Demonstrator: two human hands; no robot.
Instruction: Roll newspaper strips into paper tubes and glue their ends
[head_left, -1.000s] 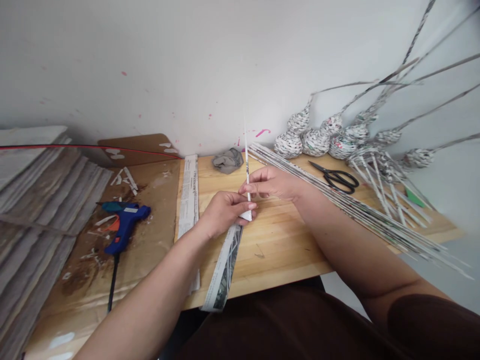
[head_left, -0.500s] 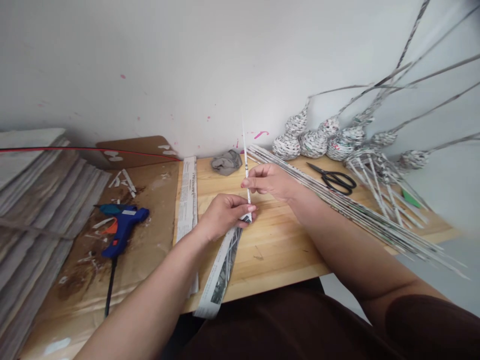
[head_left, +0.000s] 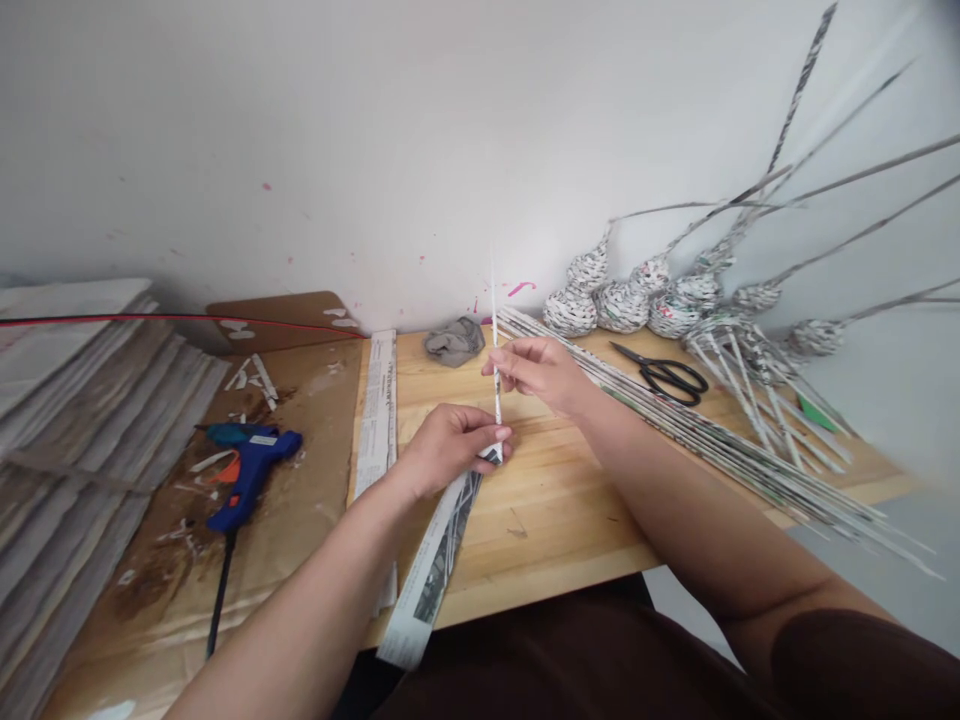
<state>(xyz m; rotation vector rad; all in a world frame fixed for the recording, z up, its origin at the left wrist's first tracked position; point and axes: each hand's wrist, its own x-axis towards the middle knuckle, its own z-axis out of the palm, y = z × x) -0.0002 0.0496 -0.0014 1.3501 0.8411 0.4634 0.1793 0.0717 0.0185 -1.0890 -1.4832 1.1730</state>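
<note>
A newspaper strip (head_left: 429, 580) hangs from my left hand (head_left: 459, 447) down over the table's front edge. Its upper part is wound into a thin paper tube (head_left: 497, 395) that points up toward the wall. My left thumb and fingers pinch the strip where it turns into the tube. Higher up, my right hand (head_left: 536, 372) closes thumb and fingertips round the tube. Left of my left hand lies a stack of newspaper strips (head_left: 375, 410). Beside my right forearm is a bundle of finished paper tubes (head_left: 675, 430).
Black scissors (head_left: 667, 378) and a grey crumpled cloth (head_left: 454, 342) lie on the wooden table (head_left: 555, 520). Woven paper gourd shapes (head_left: 622, 305) with long tails stand against the wall. A blue glue gun (head_left: 251, 470) rests on cardboard, near stacked newspapers (head_left: 97, 430).
The view has tilted up slightly, so everything sits a little lower. Both hands keep their grip on the tube and strip, with my right fingers slightly shifted round the tube.
</note>
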